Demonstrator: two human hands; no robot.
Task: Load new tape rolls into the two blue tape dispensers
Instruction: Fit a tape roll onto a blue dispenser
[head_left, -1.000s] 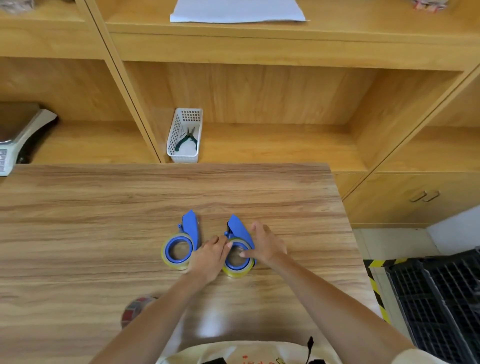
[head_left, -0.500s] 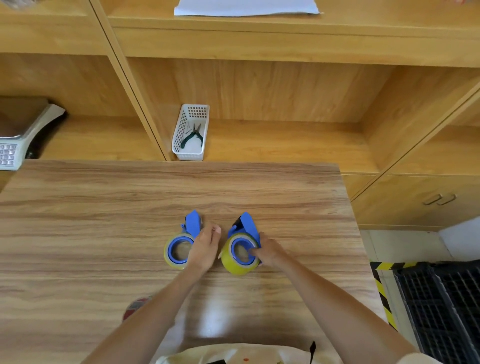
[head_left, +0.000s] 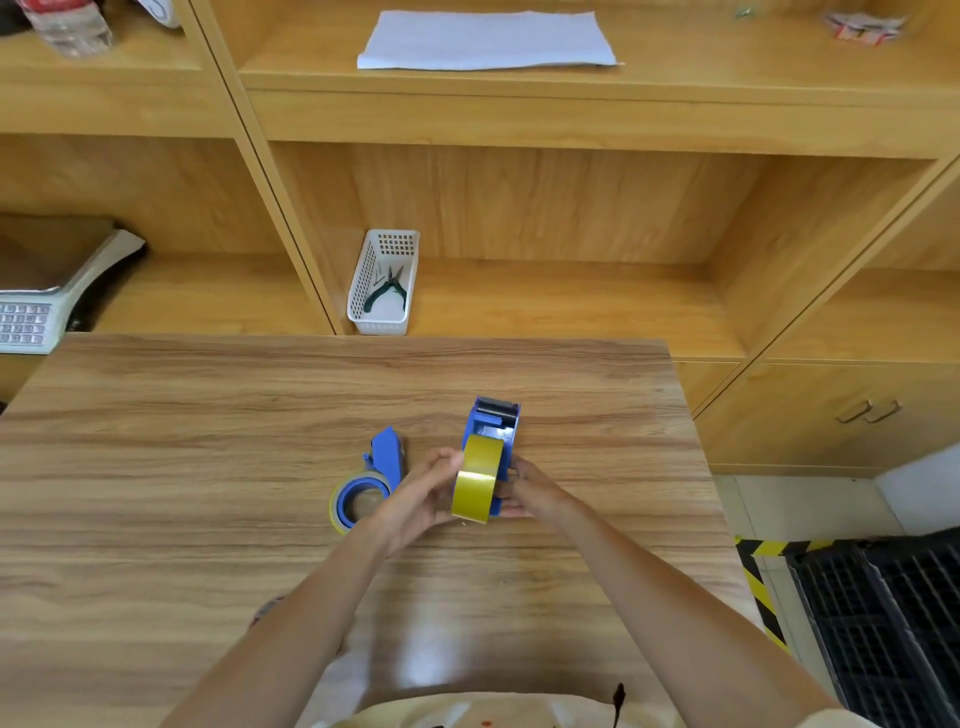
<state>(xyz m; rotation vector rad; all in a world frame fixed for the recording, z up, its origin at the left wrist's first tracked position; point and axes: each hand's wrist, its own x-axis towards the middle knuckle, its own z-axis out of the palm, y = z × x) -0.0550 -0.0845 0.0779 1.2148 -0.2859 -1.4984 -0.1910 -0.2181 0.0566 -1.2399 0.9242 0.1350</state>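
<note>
Both my hands, left hand and right hand, have tipped the right dispenser upright, gripping it and its yellow roll. Left dispenser lies flat on the wooden counter; shelves stand beyond.

Views: one, head-worn, wide-angle. Station: above the near edge of the worktop, which is taken as the landmark. Facing: forward and steeply down. Range: close; the worktop is seen nearly whole, with its far edge across mid-frame and both forearms entering from the bottom edge. Beyond the worktop: wooden shelving, bowed by the lens. Right of the worktop: a strip of floor with a black crate. Shared coverage: not applicable, since a single view is supplied.
</note>
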